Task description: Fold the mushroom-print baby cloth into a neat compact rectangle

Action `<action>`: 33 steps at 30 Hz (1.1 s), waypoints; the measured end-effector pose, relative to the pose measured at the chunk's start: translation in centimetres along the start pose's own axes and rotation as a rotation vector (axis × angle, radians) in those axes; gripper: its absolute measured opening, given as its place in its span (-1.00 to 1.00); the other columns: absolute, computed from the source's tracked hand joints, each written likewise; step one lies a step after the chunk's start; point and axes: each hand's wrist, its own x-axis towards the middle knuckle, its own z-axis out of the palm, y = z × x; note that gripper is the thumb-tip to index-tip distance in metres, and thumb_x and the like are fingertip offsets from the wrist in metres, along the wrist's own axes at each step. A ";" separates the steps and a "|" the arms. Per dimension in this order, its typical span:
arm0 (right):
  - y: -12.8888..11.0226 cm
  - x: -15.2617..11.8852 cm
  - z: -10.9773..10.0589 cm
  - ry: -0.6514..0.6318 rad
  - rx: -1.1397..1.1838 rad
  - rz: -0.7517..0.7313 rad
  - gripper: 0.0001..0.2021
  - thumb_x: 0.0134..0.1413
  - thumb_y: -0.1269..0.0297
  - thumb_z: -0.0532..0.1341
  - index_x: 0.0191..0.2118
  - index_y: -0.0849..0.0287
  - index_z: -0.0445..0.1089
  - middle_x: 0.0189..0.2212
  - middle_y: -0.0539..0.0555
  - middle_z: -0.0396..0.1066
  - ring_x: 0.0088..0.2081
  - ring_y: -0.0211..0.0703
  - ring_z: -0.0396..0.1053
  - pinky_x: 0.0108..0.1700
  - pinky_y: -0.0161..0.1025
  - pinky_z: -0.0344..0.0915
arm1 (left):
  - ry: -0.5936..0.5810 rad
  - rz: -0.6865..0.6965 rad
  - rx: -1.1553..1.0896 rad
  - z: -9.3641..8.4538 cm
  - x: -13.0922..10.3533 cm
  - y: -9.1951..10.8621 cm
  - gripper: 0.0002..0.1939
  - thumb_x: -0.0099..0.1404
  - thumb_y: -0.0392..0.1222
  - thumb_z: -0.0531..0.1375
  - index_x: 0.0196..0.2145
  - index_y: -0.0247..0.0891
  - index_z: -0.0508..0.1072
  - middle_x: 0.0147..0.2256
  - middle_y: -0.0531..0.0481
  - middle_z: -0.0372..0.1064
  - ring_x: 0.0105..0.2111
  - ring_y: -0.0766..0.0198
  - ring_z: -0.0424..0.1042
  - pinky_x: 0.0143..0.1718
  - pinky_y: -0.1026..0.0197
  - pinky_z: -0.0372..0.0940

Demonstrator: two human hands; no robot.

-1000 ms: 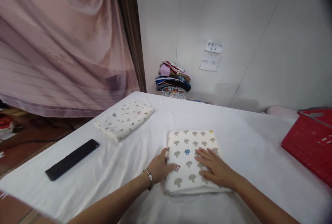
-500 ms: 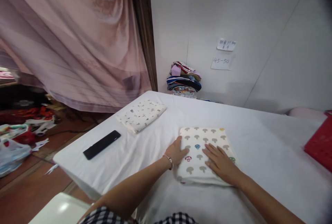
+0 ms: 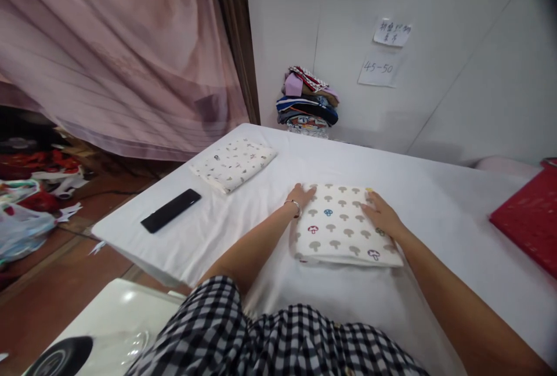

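A folded white cloth [image 3: 339, 230] printed with mushrooms, mostly grey with a few coloured ones, lies flat on the white-covered table [image 3: 270, 237] in front of me. My left hand [image 3: 300, 197], with a bracelet at the wrist, touches the cloth's far left corner, fingers stretched out. Along the right edge rests my right hand [image 3: 383, 216], its fingers apart near the far right corner and the thumb over the top. Farther left on the table is a second folded white cloth [image 3: 237, 162] with a small dark print.
A black phone [image 3: 171, 210] lies near the table's left edge. Behind the table, a pile of folded fabrics [image 3: 308, 100] stands against the wall. At the right is a red object [image 3: 528, 213]. A pale appliance-like surface [image 3: 117, 306] sits low at the left, beside plastic bags [image 3: 24, 228].
My right hand has slid from the cloth's middle to its right edge. My left hand has moved forward to the far left corner. The camera view has tilted down.
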 end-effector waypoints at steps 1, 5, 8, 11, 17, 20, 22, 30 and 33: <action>0.4 0.1 0.4 0.012 0.021 0.042 -0.39 0.10 -0.01 0.01 0.23 0.14 0.06 0.25 0.14 -0.01 0.25 0.09 -0.03 0.22 0.04 0.04 | -0.002 -0.016 -0.003 0.2 0.2 0.1 -0.27 0.17 0.25 0.02 0.13 -0.32 0.13 0.06 -0.31 0.26 0.02 -0.06 0.31 -0.05 0.05 0.22; 0.8 -0.1 1.5 0.056 0.064 0.112 -0.39 0.06 -0.06 0.03 0.20 0.11 0.11 0.25 0.13 -0.01 0.26 0.12 -0.06 0.22 0.08 0.03 | 0.053 0.029 -0.022 0.2 0.8 0.0 -0.28 0.15 0.12 0.13 0.17 -0.29 0.09 0.10 -0.22 0.23 0.06 0.03 0.27 0.01 0.11 0.19; 0.5 -0.4 1.8 0.042 0.085 0.075 -0.41 0.05 -0.06 0.05 0.18 0.06 0.15 0.24 0.10 0.02 0.25 0.10 -0.04 0.22 0.07 0.02 | 0.129 0.091 -0.005 -0.2 1.4 -0.4 -0.29 0.16 0.06 0.15 0.19 -0.27 0.05 0.13 -0.19 0.19 0.08 0.07 0.24 0.05 0.15 0.15; 0.2 -0.6 1.7 0.005 0.046 0.036 -0.41 0.07 -0.06 0.04 0.19 0.08 0.14 0.26 0.10 -0.02 0.26 0.09 -0.06 0.23 0.05 0.01 | 0.089 0.055 0.022 -0.4 1.8 -0.9 -0.32 0.18 0.06 0.12 0.18 -0.29 0.08 0.10 -0.21 0.22 0.06 0.06 0.26 0.03 0.14 0.16; -1.5 0.8 0.7 0.047 -0.147 -0.035 -0.41 0.10 0.02 0.01 0.20 0.18 0.13 0.27 0.16 -0.06 0.26 0.11 -0.10 0.22 0.04 -0.02 | 0.113 0.108 0.186 -0.9 2.1 -0.4 -0.29 0.21 0.14 0.06 0.19 -0.31 0.07 0.20 -0.25 0.04 0.15 0.00 0.12 0.11 0.07 0.09; -3.2 2.2 0.4 0.067 -0.192 -0.135 -0.45 0.14 0.06 -0.04 0.21 0.15 0.09 0.28 0.13 -0.08 0.28 0.09 -0.15 0.22 0.07 -0.05 | 0.139 0.287 0.272 -0.6 2.2 0.6 -0.37 0.27 0.10 -0.01 0.20 -0.29 0.08 0.24 -0.18 -0.04 0.23 0.09 -0.05 0.19 0.09 -0.04; -4.0 3.0 0.4 0.041 -0.236 -0.187 -0.46 0.18 0.06 -0.08 0.22 0.15 0.06 0.29 0.13 -0.11 0.29 0.09 -0.21 0.23 0.11 -0.12 | 0.118 0.396 0.361 0.0 2.2 1.1 -0.40 0.29 0.10 -0.05 0.20 -0.24 0.08 0.28 -0.11 -0.12 0.26 0.11 -0.16 0.23 0.03 -0.15; -3.4 3.3 1.5 -0.165 -0.309 -0.104 -0.43 0.20 -0.04 -0.17 0.25 0.09 0.01 0.27 0.12 -0.04 0.28 0.02 -0.16 0.22 0.16 -0.15 | -0.029 0.538 0.561 2.8 2.2 0.4 -0.32 0.28 0.21 -0.13 0.24 -0.18 0.02 0.28 -0.07 -0.14 0.29 0.08 -0.26 0.24 -0.13 -0.49; -3.4 3.4 1.4 -0.162 -0.293 -0.103 -0.44 0.20 -0.04 -0.15 0.24 0.06 0.02 0.27 0.10 -0.03 0.29 0.02 -0.16 0.22 0.17 -0.15 | -0.040 0.534 0.519 2.4 2.2 0.5 -0.33 0.27 0.20 -0.10 0.24 -0.16 0.02 0.28 -0.06 -0.12 0.28 0.07 -0.24 0.24 -0.13 -0.48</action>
